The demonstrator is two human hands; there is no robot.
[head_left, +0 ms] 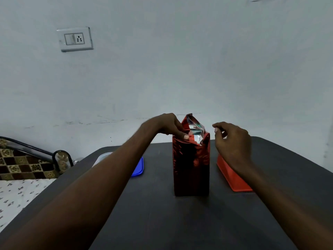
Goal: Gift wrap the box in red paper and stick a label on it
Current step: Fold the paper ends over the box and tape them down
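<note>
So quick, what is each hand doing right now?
Left hand: pinching the folded top edge of the red paper on the box.
Right hand: fingers loosely curled beside the box, holding nothing.

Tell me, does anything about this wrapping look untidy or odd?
Yes. The shiny red wrapping paper at the top end of the upright box is unfinished: crumpled flaps stick up, showing the silver inside. The left hand pinches one edge; the right hand hovers beside it.

Left grip pinching, arm outstretched; right grip raised, fingers loosely curled.
</note>
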